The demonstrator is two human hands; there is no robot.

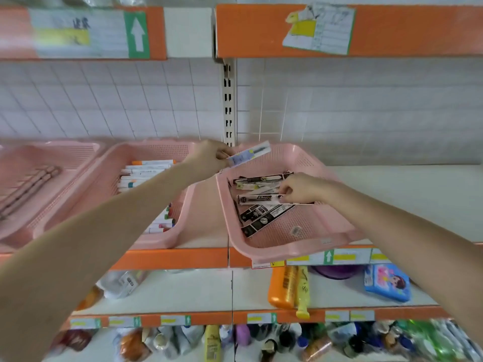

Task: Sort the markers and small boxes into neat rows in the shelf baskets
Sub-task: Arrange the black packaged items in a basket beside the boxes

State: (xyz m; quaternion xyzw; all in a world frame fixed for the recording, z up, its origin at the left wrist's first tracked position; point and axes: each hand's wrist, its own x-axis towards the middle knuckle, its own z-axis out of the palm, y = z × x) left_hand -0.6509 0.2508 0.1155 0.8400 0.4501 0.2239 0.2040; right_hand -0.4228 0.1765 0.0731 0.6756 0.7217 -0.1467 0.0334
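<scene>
I hold a pale slim box (248, 154) in my left hand (209, 158), pinched by its left end between thumb and fingers, tilted up to the right above the back rim of the right pink basket (300, 246). My right hand (303, 188) reaches into that basket, fingers curled, pinching the right end of a black-and-white slim box (258, 198). That box lies among a loose heap of similar boxes (264, 218) at the basket's left side, fanned at different angles.

The basket sits skewed, its front corner jutting past the orange shelf edge (170, 258). Just to its left, the middle pink basket (156, 241) holds markers (146, 171) laid in a row, partly hidden by my left forearm. Farther left, another pink basket (15, 231) holds some pinkish sticks (28, 189). On the shelf below stand an orange bottle (283, 286) and a yellow bottle (303, 291), with a blue case (386, 282) nearby.
</scene>
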